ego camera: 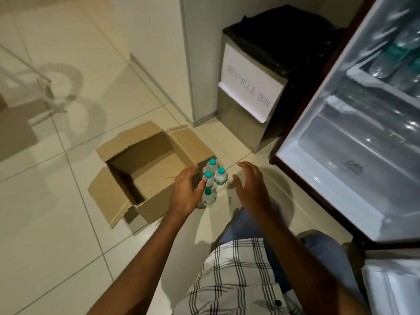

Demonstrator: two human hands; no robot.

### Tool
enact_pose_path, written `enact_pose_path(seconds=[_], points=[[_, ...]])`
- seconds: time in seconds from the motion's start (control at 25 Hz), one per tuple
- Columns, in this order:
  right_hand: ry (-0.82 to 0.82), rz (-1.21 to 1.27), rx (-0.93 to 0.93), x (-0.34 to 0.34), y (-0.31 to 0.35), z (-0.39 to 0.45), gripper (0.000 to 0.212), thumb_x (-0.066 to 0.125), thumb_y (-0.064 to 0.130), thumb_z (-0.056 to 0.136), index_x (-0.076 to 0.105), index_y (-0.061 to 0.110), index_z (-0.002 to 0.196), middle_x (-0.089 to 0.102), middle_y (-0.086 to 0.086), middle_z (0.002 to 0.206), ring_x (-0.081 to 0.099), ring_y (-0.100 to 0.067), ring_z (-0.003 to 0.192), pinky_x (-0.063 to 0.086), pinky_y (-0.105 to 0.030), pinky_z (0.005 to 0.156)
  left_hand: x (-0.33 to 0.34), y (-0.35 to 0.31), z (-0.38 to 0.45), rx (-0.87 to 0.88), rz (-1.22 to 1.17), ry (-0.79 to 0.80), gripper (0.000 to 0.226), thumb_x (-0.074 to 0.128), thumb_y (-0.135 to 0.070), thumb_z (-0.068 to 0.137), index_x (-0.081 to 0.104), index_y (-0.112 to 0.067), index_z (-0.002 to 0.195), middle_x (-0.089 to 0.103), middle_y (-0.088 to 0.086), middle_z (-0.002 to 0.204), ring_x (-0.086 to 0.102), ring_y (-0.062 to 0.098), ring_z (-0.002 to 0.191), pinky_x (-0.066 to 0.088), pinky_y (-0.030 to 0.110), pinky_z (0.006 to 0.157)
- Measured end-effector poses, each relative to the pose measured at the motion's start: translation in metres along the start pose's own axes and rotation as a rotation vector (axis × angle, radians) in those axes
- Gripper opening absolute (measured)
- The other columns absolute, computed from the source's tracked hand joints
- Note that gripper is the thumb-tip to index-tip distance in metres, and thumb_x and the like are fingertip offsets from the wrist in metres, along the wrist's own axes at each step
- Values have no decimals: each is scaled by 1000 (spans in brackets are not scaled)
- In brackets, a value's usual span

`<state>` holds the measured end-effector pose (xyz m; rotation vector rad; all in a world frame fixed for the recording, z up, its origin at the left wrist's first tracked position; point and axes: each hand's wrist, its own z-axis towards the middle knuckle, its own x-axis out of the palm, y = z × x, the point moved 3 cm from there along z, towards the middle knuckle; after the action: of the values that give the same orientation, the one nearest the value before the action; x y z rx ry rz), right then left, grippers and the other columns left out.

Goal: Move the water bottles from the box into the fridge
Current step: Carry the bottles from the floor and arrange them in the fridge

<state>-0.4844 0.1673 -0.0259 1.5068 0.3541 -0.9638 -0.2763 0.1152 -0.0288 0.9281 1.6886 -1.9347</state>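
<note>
Nearest to us are our checked shirt (236,269) and jeans, and from there both forearms reach forward and down toward the floor (56,223). Our left hand (186,192) has its grip spread, fingers straight and loose, with one fingertip touching or just short of the cap of the second-nearest bottle; we cannot tell whether there is real contact. Our right hand (251,187) is also spread, palm turned inward, holding nothing and hanging just beside the cluster on its right.

Between the two hands stand the four water bottles (212,181), upright on the tiles with teal caps up, so their long axes run straight up toward us. They are packed touching one another, just outside the right wall of the cardboard box (145,169), whose flaps are folded out and whose inside shows no bottles. The left hand is the nearer of the two; the bottles lie just to its right and to the left of the right hand, so a squeeze inward from both sides looks like the coming move.

Farther off to the right the fridge (354,137) stands with its lit shelves exposed, bottles already on the upper ones. Beyond the box sits a steel recycle bin (247,103).
</note>
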Motion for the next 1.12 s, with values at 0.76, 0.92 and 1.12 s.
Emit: enact_pose_path(seconds=[0.76, 0.92, 1.12], points=[[369, 113, 263, 147, -25, -17, 68, 74, 16, 90, 41, 17, 150, 45, -7, 152, 48, -24, 139, 51, -42, 106, 73, 112, -22, -432, -138, 113, 68, 65, -50, 90, 37, -30, 149, 44, -3, 153, 48, 20, 133, 48, 42, 103], [358, 56, 180, 151, -30, -9, 62, 76, 18, 89, 49, 9, 144, 52, -12, 147, 52, -25, 135, 51, -37, 105, 83, 115, -6, -445, -153, 112, 60, 65, -43, 92, 44, -25, 145, 48, -1, 149, 47, 19, 132, 44, 37, 105], [388, 149, 132, 155, -38, -5, 47, 66, 12, 96, 53, 4, 140, 58, -14, 141, 57, -25, 130, 52, -33, 102, 90, 117, -2, -442, -214, 64, 42, 61, -32, 98, 56, -18, 137, 56, 3, 142, 50, 20, 129, 45, 40, 107]])
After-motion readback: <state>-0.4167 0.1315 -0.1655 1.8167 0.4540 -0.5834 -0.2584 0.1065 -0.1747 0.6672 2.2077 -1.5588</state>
